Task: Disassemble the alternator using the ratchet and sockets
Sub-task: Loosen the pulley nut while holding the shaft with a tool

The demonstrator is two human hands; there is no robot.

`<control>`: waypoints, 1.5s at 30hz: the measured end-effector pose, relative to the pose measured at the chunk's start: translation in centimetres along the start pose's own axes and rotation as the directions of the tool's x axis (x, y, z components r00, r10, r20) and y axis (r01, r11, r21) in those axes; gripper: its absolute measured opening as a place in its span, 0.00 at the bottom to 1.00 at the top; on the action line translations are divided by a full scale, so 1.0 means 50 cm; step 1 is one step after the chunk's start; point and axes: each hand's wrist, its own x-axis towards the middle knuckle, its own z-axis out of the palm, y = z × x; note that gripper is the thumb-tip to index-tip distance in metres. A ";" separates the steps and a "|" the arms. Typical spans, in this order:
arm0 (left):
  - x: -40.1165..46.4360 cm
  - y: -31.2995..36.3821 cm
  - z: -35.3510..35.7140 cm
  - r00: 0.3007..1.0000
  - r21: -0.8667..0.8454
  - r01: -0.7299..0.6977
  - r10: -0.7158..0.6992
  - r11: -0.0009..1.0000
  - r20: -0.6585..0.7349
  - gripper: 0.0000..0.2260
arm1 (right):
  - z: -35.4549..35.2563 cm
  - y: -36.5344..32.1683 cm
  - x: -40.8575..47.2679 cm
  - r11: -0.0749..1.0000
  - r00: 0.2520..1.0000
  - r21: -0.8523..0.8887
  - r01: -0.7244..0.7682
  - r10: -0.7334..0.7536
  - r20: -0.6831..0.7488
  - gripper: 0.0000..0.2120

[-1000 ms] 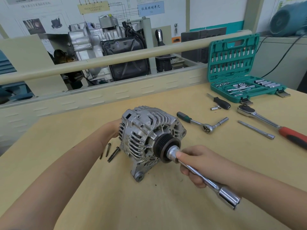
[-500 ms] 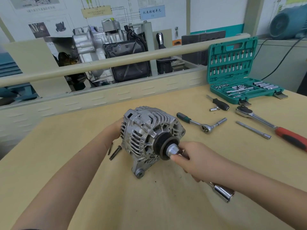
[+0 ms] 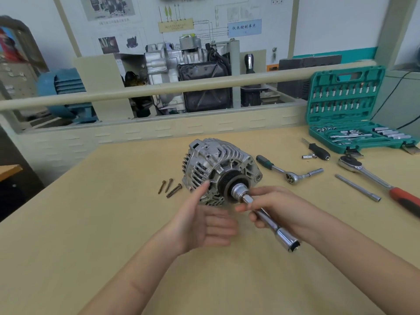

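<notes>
Left hand [image 3: 204, 220] has come out from behind the alternator [image 3: 218, 169] and now sits in front of it, fingers open and a bit blurry, one fingertip right at the housing, holding nothing. Right hand [image 3: 279, 210] is curled around the long socket wrench [image 3: 266, 218], whose far end sits on the pulley [image 3: 229, 184] nut. Alternator stands on the table [image 3: 91, 223] mid-frame, pulley facing the camera. Three bolts [image 3: 169, 188] lie just left of it. To the right are a small ratchet [image 3: 288, 172], an extension bar [image 3: 358, 188], a red-handled ratchet [image 3: 381, 183] and the open green socket case [image 3: 354, 114].
</notes>
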 end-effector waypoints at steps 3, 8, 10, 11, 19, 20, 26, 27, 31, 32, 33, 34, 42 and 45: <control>0.046 0.003 0.081 0.996 -0.228 -0.028 0.047 0.973 0.082 0.31 | 0.003 0.007 0.002 0.998 1.000 0.067 -0.011 0.012 -0.002 0.14; 0.085 0.004 0.136 0.992 -0.641 -0.124 0.109 0.757 -0.063 0.21 | -0.004 0.008 -0.015 0.980 0.999 0.201 -0.013 0.005 0.042 0.08; 0.083 0.004 0.142 0.988 -0.702 -0.143 0.144 0.698 -0.057 0.21 | -0.012 0.014 -0.027 0.970 0.995 0.243 -0.015 -0.011 0.103 0.12; 0.084 0.005 0.144 0.986 -0.728 -0.159 0.150 0.667 -0.078 0.20 | -0.016 0.018 -0.035 0.968 0.991 0.250 -0.016 -0.017 0.131 0.13; 0.104 -0.004 0.149 0.981 -0.759 -0.184 0.160 0.625 -0.106 0.17 | -0.022 0.096 -0.114 0.992 0.998 0.107 0.069 -0.070 0.002 0.14; 0.105 -0.008 0.147 0.982 -0.751 -0.183 0.160 0.634 -0.104 0.18 | -0.016 0.101 -0.111 0.994 0.998 0.090 0.066 -0.064 -0.030 0.14; 0.090 -0.001 0.126 0.989 -0.719 -0.136 0.138 0.682 -0.055 0.25 | -0.016 0.058 -0.108 0.991 0.989 -0.014 0.131 -0.132 -0.069 0.08; 0.092 0.002 0.125 0.985 -0.750 -0.151 0.161 0.644 -0.060 0.23 | -0.019 0.054 -0.105 0.984 0.985 -0.107 0.141 -0.150 -0.089 0.09; 0.103 0.008 0.127 0.976 -0.788 -0.185 0.202 0.587 -0.079 0.16 | -0.012 0.051 -0.097 0.761 0.936 -0.618 0.199 -0.335 -0.111 0.06; 0.104 0.008 0.127 0.976 -0.786 -0.182 0.203 0.591 -0.074 0.15 | -0.009 0.054 -0.095 0.674 0.914 -0.706 0.219 -0.394 -0.093 0.06; 0.105 0.009 0.126 0.976 -0.786 -0.180 0.204 0.591 -0.071 0.15 | -0.005 0.057 -0.094 0.591 0.894 -0.774 0.226 -0.442 -0.076 0.06; 0.105 0.011 0.127 0.976 -0.790 -0.181 0.206 0.586 -0.071 0.14 | -0.002 0.060 -0.094 0.509 0.880 -0.835 0.210 -0.470 -0.065 0.05; 0.111 0.009 0.127 0.973 -0.793 -0.189 0.217 0.579 -0.074 0.15 | -0.002 0.060 -0.101 0.376 0.873 -0.899 0.225 -0.487 0.015 0.03; 0.110 0.009 0.128 0.974 -0.813 -0.184 0.215 0.552 -0.074 0.16 | -0.005 0.058 -0.118 0.986 0.986 -0.015 0.167 -0.167 -0.011 0.10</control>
